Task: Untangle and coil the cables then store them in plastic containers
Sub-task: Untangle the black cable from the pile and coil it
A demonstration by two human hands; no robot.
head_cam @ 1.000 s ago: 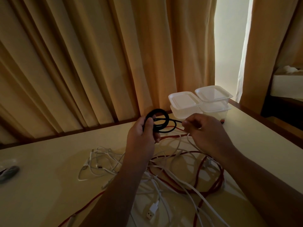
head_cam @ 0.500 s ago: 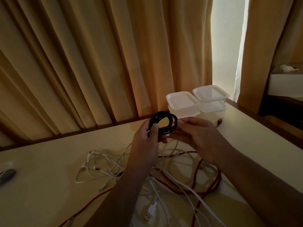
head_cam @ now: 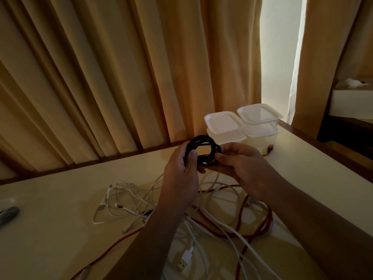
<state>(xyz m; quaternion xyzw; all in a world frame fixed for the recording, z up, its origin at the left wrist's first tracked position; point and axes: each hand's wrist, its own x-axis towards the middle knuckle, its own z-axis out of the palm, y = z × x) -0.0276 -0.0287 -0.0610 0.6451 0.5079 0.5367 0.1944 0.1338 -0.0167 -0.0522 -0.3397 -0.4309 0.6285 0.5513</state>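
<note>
Tan curtains (head_cam: 121, 77) fill the far side, with a bright gap at far right. A pale table (head_cam: 50, 229) runs below them. On it, near centre, a loose snarl of white cables (head_cam: 129, 199) is crossed by a red cable (head_cam: 267, 219) that loops off to the right; none of it is sorted yet.

Far right on the table are four plastic containers (head_cam: 260, 115), stacked two and two, lids on.

The left hand (head_cam: 179, 174) grips the left side of the black cable coil (head_cam: 198, 138), thumb over the loops. The right hand (head_cam: 248, 172) pinches the coil's right side, fingers curled round it. The coil is held up above the pile, just in front of the containers. I can't tell if the tail end is tucked.

A white charger plug (head_cam: 184, 259) lies at the near edge of the pile. There's a dark object (head_cam: 9, 212) at far left, too blurred to name.

Risks, as a judgement:
- The coil springs open if either grip eases before the end is secured.
- The lids are closed, so one hand must let go to open a container, and the loops could slip.
- A dropped coil lands in the snarl and catches again.
- The red cable's end lies by the containers, so tugging it may shift them.
</note>
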